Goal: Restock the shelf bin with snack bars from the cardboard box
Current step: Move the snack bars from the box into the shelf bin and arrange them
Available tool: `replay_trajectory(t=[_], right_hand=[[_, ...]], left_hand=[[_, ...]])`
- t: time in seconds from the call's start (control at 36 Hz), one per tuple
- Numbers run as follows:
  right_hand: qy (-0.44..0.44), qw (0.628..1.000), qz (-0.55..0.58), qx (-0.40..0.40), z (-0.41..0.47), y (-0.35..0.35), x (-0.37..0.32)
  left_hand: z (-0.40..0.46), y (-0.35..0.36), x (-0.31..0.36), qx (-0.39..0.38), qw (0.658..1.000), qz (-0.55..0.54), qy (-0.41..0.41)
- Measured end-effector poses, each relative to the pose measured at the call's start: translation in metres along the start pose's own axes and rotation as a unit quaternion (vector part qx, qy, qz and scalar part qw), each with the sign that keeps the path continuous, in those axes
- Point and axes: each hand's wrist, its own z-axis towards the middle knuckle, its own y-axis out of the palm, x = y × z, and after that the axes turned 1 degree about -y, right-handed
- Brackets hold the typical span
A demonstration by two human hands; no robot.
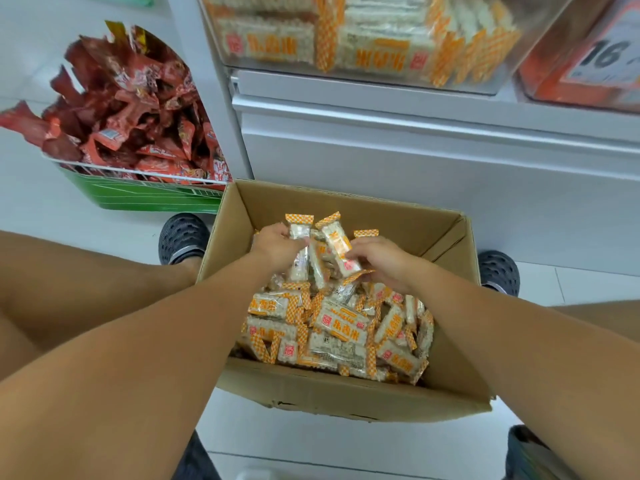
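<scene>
Cardboard box (346, 400) | left hand (277, 249), right hand (382, 259): each grip holding snack bars (337, 245) above pile

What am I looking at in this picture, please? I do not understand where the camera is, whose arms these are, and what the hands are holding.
There is no machine here. The camera sits on a person's head and looks down, so the two bare arms are that person's own. On the floor between the feet stands an open cardboard box full of wrapped snack bars in orange and white. The left hand grips a few bars, and the right hand grips a few more, all lifted just above the pile. At the top is the clear shelf bin, already holding the same bars. On the left, a green bin holds red packets.
</scene>
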Motion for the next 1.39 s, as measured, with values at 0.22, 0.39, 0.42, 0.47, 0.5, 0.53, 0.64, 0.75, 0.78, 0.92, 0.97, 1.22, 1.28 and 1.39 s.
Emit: replay_trajectory(t=[0.22,0.39,0.42,0.47,0.5,0.53,0.64,0.75,0.78,0.92,0.97,1.22,1.28,1.39], right_hand=[[-0.007,0.985,0.149,-0.091,-0.023,-0.006,-0.010],[-0.026,0.997,0.067,-0.029,-0.026,0.003,-0.019],[-0.024,0.997,0.064,-0.023,-0.026,0.005,-0.021],[-0.021,0.998,0.048,0.019,-0.021,0.010,-0.023],[-0.023,0.998,0.019,0.050,-0.016,0.012,-0.022],[-0.028,0.996,-0.030,0.075,-0.011,0.015,-0.020],[-0.039,0.940,-0.331,0.079,-0.002,0.041,-0.011],[-0.038,0.895,-0.437,0.079,0.002,0.071,-0.002],[-0.039,0.893,-0.439,0.087,0.004,0.076,0.001],[-0.013,0.949,-0.304,0.086,0.011,0.068,0.002],[-0.034,0.972,-0.222,0.069,0.009,0.058,-0.001],[-0.197,0.943,-0.259,0.072,-0.031,0.045,-0.018],[-0.215,0.944,-0.237,0.081,-0.043,0.044,-0.025],[-0.269,0.938,-0.210,0.063,-0.077,0.034,-0.047]], left_hand=[[-0.019,0.003,0.026,-0.122,0.961,-0.239,-0.071],[-0.032,0.011,0.037,-0.145,0.963,-0.220,-0.050],[-0.032,0.013,0.036,-0.117,0.972,-0.201,-0.043],[-0.030,0.014,0.035,-0.031,0.983,-0.173,-0.049],[-0.028,0.012,0.034,0.016,0.984,-0.169,-0.061],[-0.025,0.008,0.032,0.061,0.983,-0.161,-0.070],[-0.024,-0.008,0.022,0.141,0.981,-0.101,-0.089],[-0.023,-0.013,0.009,0.138,0.977,-0.121,-0.112],[-0.023,-0.014,0.007,0.136,0.976,-0.124,-0.114],[-0.020,-0.016,0.001,0.112,0.974,-0.134,-0.143],[-0.020,-0.016,0.001,0.089,0.971,-0.163,-0.154],[-0.034,-0.009,0.039,-0.022,0.935,-0.318,-0.157],[-0.005,-0.001,0.028,-0.059,0.927,-0.341,-0.143],[-0.047,-0.011,0.077,-0.125,0.921,-0.350,-0.119]])
